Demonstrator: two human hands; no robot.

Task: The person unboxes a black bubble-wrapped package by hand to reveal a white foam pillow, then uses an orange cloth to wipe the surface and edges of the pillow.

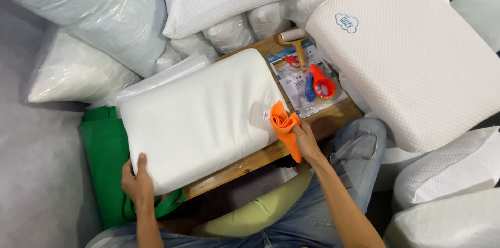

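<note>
Your left hand (137, 181) grips the pillow (200, 118) corner, steadying it on the counter (245, 162), while your right hand (306, 143) clutches the orange cloth (284, 123) against its edge.

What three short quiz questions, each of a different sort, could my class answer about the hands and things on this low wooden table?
1. True or false: the right hand holds scissors.
2. Which hand grips the corner of the white pillow?
   A. left hand
   B. right hand
3. Fill in: the cloth is coloured ____.

Key: 1 false, it holds the orange cloth; the red scissors lie on the table. 2 A. 3 orange.
</note>
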